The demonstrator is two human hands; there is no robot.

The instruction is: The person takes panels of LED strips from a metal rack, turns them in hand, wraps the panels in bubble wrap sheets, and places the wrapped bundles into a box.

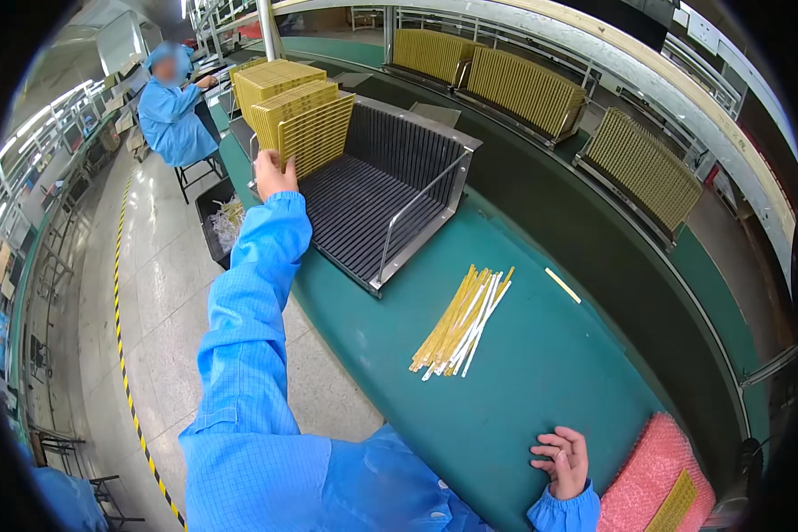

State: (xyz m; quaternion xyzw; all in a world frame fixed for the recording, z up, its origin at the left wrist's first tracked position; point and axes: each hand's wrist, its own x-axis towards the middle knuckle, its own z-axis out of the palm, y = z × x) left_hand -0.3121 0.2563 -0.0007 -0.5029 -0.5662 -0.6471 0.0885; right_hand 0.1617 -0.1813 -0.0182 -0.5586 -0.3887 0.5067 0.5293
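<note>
My left hand reaches out to the front yellow panel, its fingers closed on the panel's lower left edge. That panel stands upright in a black slotted rack, with several more yellow panels behind it at the rack's far end. On the green table, my right hand rests near the front edge, fingers curled loosely apart and nothing between them. A loose pile of yellow and white strips lies between the rack and my right hand.
Pink bubble wrap with a yellow panel on it lies at lower right. One short strip lies near the conveyor. Racks of panels stand beyond. A co-worker in blue sits at far left. A black bin stands beside the table.
</note>
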